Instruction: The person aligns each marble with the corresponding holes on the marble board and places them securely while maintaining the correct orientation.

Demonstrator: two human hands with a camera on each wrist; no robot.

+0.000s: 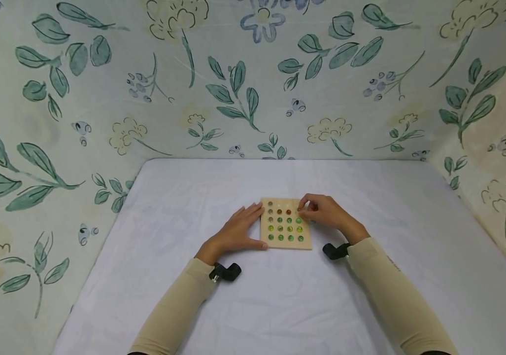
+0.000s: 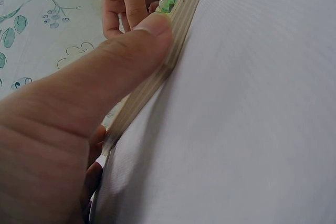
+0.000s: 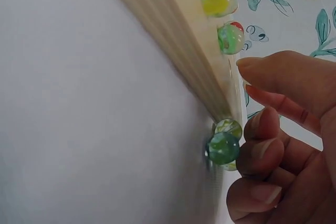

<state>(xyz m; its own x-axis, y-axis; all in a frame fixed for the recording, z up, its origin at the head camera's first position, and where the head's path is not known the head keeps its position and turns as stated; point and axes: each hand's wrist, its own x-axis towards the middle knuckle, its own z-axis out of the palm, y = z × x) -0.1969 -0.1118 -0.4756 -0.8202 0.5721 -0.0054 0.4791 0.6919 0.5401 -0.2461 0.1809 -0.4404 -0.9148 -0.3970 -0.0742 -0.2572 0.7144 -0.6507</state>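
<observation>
A square wooden board (image 1: 285, 245) lies flat on the cloth, with rows of glass marbles (image 1: 281, 229) on it, mostly green, some yellow and reddish. My left hand (image 1: 236, 231) rests along the board's left side with fingers extended. Its thumb touches the front edge, seen close in the left wrist view. Over the back right part of the board is my right hand (image 1: 325, 213), thumb and forefinger close together. In the right wrist view, its other fingers are curled, with a few marbles (image 3: 223, 148) against them. What lies between its thumb and forefinger is too small to tell.
White cloth (image 1: 182, 197) covers the table, slightly wrinkled. Behind and at the sides hangs a leaf-and-flower patterned fabric (image 1: 235, 138). Small black cameras (image 1: 228, 272) are strapped to both wrists.
</observation>
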